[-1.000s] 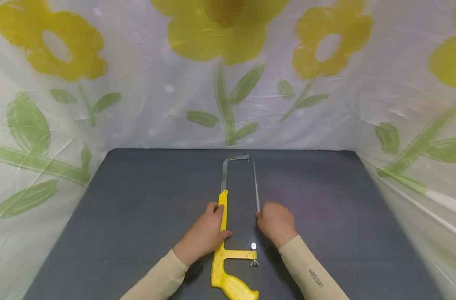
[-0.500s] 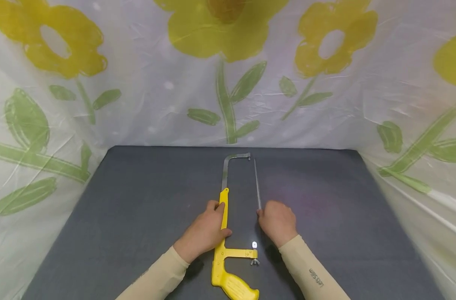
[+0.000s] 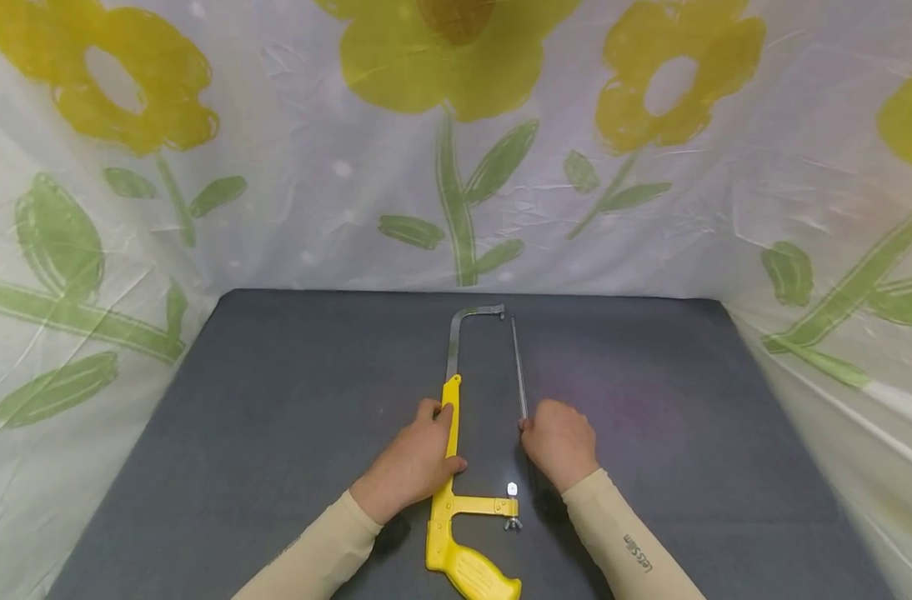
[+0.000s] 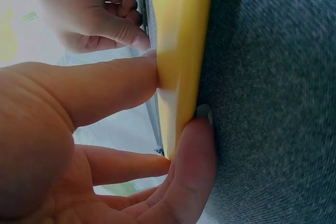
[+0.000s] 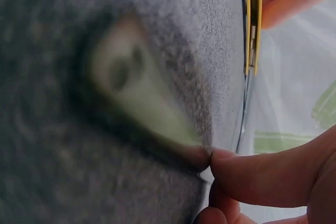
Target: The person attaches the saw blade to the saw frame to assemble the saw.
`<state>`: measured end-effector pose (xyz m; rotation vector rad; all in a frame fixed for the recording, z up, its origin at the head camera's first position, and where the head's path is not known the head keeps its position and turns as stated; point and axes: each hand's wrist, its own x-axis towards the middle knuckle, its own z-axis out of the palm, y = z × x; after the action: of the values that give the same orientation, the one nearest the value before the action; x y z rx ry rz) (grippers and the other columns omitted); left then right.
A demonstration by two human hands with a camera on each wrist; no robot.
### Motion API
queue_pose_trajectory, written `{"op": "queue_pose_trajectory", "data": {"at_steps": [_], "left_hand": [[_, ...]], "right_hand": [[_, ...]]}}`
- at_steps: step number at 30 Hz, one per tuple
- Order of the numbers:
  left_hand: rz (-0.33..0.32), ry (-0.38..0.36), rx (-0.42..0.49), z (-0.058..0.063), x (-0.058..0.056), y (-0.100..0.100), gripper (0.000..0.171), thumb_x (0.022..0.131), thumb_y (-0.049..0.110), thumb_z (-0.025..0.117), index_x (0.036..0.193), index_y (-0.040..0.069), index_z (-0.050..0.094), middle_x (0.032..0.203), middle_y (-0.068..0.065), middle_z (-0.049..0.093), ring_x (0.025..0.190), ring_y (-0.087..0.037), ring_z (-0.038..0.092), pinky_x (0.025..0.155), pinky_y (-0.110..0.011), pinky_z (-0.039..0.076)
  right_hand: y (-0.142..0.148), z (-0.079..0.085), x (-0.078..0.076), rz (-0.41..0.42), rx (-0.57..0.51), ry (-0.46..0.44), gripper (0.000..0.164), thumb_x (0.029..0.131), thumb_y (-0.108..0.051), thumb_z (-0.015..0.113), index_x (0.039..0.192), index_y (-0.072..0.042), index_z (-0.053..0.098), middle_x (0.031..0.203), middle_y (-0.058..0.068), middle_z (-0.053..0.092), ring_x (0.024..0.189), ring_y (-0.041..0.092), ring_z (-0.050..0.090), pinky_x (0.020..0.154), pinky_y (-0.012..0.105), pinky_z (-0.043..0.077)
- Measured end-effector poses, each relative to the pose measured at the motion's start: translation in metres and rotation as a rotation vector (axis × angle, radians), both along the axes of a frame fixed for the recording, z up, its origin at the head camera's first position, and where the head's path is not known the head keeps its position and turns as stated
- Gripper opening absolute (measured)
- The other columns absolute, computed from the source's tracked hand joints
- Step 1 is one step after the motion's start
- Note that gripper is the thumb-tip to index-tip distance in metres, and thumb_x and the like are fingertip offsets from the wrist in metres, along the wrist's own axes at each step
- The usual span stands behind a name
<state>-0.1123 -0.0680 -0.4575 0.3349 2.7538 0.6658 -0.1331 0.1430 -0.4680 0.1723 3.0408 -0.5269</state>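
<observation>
A yellow hacksaw frame (image 3: 443, 503) with a bent steel front arm (image 3: 453, 342) lies flat on the grey table, its handle (image 3: 477, 572) toward me. My left hand (image 3: 407, 467) grips the yellow spine, fingers and thumb on either side; the left wrist view shows the spine (image 4: 184, 40) close up. To the right, my right hand (image 3: 563, 442) pinches a thin hacksaw blade (image 3: 519, 367) near its closer end. The blade runs away from me beside the frame's open side. In the right wrist view the blade's near end (image 5: 142, 93) is blurred, with a dark hole in it.
On the frame's rear bracket (image 3: 480, 506) sit a metal blade holder (image 3: 512, 489) and a wing nut (image 3: 513, 524). The dark grey table (image 3: 313, 358) ends at a white curtain (image 3: 291, 208) printed with flowers, which encloses the back and both sides.
</observation>
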Motion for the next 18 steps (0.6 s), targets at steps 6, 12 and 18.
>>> {"op": "queue_pose_trajectory", "data": {"at_steps": [6,12,18], "left_hand": [[0.0,0.009,-0.001,0.0,-0.0005,0.0009,0.084,0.085,0.027,0.082,0.153,0.001,0.039,0.147,-0.018,0.038,0.071,-0.013,0.055,0.059,-0.024,0.048],[-0.002,0.008,-0.014,0.001,-0.0012,0.002,0.085,0.086,0.028,0.082,0.154,0.001,0.038,0.147,-0.017,0.038,0.071,-0.013,0.055,0.059,-0.023,0.047],[0.006,-0.001,-0.018,0.0016,-0.0002,0.002,0.085,0.086,0.028,0.082,0.154,0.002,0.038,0.147,-0.017,0.038,0.07,-0.012,0.055,0.058,-0.023,0.047]], "right_hand": [[-0.001,0.0003,0.0024,-0.006,0.007,0.055,0.039,0.088,-0.03,0.072,0.055,-0.014,0.059,0.066,0.011,0.065,0.065,0.04,0.066,0.053,0.053,0.048],[-0.0006,0.0016,0.0017,-0.011,0.003,0.038,0.041,0.089,-0.03,0.072,0.054,-0.015,0.058,0.062,0.008,0.061,0.06,0.034,0.063,0.049,0.051,0.047],[-0.0002,0.0026,0.0007,0.001,-0.017,-0.001,0.045,0.089,-0.029,0.072,0.05,-0.017,0.054,0.058,0.003,0.055,0.055,0.027,0.056,0.048,0.048,0.045]]}}
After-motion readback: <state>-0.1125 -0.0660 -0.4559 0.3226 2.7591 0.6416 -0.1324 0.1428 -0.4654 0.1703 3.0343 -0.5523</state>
